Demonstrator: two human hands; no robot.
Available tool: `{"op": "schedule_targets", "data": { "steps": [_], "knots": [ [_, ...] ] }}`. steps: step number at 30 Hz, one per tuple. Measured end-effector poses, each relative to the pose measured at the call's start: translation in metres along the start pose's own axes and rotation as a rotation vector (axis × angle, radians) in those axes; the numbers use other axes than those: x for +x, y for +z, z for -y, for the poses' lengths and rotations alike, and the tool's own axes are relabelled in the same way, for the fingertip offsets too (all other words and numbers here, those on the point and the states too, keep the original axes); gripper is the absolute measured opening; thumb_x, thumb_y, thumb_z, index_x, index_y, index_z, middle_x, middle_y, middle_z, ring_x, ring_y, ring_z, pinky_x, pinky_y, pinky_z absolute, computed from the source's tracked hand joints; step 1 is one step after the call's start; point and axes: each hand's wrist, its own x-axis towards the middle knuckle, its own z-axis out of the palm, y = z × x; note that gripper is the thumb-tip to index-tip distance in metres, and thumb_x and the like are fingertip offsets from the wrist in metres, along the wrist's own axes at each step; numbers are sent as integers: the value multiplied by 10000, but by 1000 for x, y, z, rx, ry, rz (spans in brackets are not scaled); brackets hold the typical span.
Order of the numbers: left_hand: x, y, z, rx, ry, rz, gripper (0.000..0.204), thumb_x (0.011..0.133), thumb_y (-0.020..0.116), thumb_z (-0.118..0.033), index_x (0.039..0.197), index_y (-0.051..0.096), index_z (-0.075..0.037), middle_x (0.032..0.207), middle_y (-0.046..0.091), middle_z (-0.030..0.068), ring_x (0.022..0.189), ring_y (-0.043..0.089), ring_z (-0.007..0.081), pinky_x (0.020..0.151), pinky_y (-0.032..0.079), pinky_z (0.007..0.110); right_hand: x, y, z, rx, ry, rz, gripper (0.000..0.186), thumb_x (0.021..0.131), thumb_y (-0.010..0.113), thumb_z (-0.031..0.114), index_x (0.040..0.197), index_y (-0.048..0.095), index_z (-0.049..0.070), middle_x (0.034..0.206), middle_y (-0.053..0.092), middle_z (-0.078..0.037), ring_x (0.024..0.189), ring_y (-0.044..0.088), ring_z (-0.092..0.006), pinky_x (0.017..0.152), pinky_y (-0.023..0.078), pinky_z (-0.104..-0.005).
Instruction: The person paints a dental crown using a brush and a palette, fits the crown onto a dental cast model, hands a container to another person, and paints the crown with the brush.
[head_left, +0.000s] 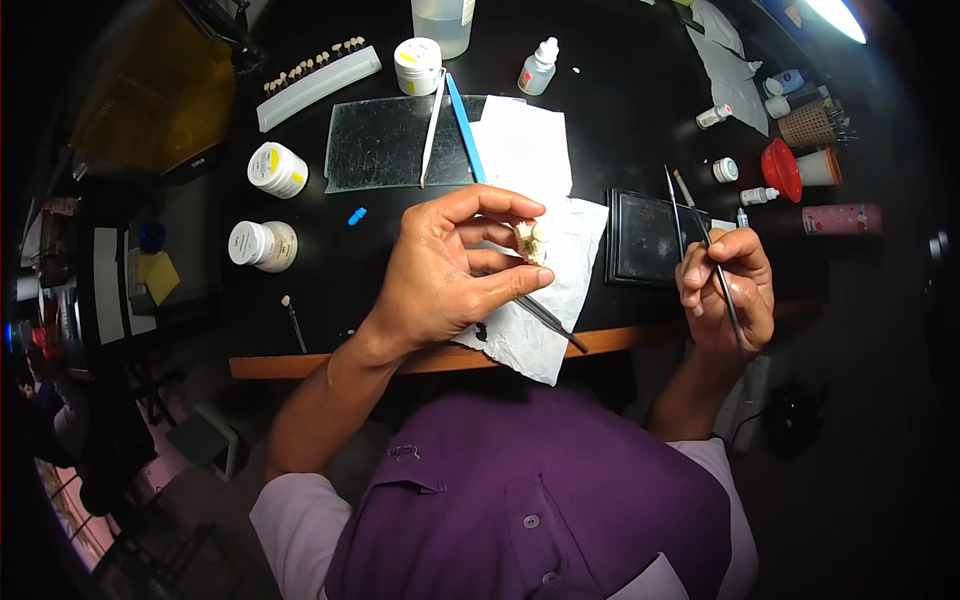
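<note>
Where the left grip [440,258] pinches, a cream piece [530,243] sits between fingertips.

1. The single view looks from head height, through the left of two wide fisheye cameras worn side by side.
2. It faces down over the torso [600,490] onto the desk [630,120], upright and unmirrored.
3. It sits near, above the hands [435,262], which show at mid-height.
4. The torso fills the lower middle; the desk's far part lies toward the top; the corners darken.
</note>
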Motion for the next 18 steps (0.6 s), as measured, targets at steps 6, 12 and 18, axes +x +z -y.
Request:
{"op": "schedule_targets", "data": {
  "steps": [6, 12, 18],
  "knots": [
    [0, 0, 3, 14, 48, -34, 347, 788, 839, 86, 1098, 685, 52, 1034, 694, 113, 958, 712, 168, 864, 653, 319, 5, 42, -28, -343, -329, -119, 402, 880, 860, 228, 957, 493, 83, 714, 526, -6, 611, 483, -86, 574, 405, -239],
    [-2, -3, 7, 30, 77, -60, 334, 770, 836, 126, 1042, 667, 32, 1052, 672, 116, 978, 726, 181, 867, 648, 312, 1, 74, -49, -410, -283, -97, 324, 1063, 547, 243, 1204, 497, -45, 989, 610, -194, 843, 676, -224, 785, 551, -332],
    [-1, 0, 3, 34, 91, -68, 344, 767, 833, 136, 1047, 664, 29, 1064, 662, 110, 983, 720, 176, 875, 641, 305, -3, 74, -55, -689, -368, 11, 234, 908, 559, -2, 1128, 591, -74, 1002, 632, -207, 1088, 625, -280, 861, 563, -385]
  ]
}}
